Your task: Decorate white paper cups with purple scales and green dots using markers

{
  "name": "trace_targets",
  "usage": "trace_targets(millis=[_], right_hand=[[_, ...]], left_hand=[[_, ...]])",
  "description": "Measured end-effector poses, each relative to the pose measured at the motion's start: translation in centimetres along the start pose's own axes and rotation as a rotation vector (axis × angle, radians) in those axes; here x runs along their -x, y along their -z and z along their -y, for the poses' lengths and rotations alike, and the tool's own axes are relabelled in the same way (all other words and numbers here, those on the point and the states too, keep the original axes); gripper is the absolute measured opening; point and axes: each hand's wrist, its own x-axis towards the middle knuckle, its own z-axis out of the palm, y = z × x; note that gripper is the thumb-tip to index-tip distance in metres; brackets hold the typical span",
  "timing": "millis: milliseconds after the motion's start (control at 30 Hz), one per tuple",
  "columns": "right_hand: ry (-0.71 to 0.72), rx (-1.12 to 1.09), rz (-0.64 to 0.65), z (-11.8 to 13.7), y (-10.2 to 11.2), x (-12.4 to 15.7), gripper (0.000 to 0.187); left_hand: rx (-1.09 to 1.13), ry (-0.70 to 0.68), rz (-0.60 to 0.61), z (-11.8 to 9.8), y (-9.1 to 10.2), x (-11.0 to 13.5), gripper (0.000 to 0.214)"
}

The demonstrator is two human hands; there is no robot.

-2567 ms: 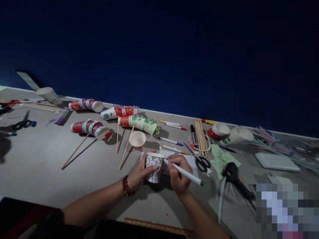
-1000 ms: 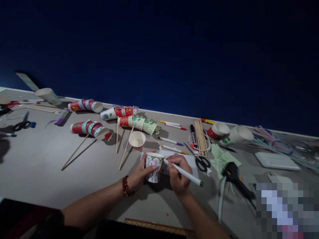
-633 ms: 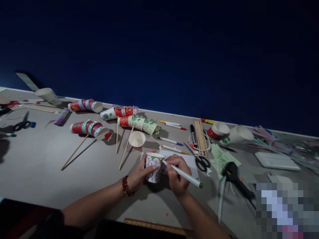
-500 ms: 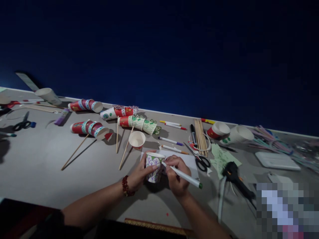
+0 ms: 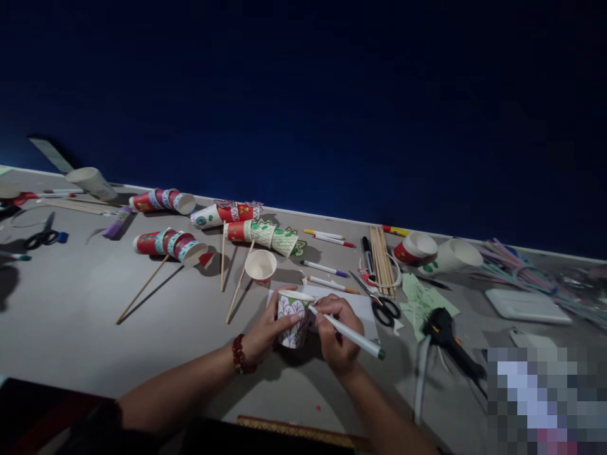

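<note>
A white paper cup patterned with purple leaves [image 5: 293, 319] is stood upright on the grey table [image 5: 95, 297] and clasped by the left hand [image 5: 268, 332] from seven o'clock. A white, green-capped marker [image 5: 353, 333] is pinched in the right hand [image 5: 337, 335]. Its long axis is laid from four o'clock to ten, and its tip is seen at the cup's right wall, near the rim.

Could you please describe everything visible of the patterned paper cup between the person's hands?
The patterned paper cup is small and white-rimmed, with purple arched scales and green patches. It is upright, mouth up, by the edge of a white sheet. The left hand clasps its side; the marker in the right hand touches its upper wall.
</note>
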Motion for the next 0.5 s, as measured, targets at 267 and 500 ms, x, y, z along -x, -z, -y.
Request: trace_targets(millis=[267,500], right_hand=[[-0.016,-0.017,0.01,0.06,-0.07,-0.12,0.01],[-0.023,0.013,0.005,0.16,-0.02,-0.18,0.008]], left_hand=[[-0.002,-0.015,-0.001,0.05,0.1,-0.05,0.073],[-0.011,-0.012,-0.001,0.22,0.2,-0.07,0.072]])
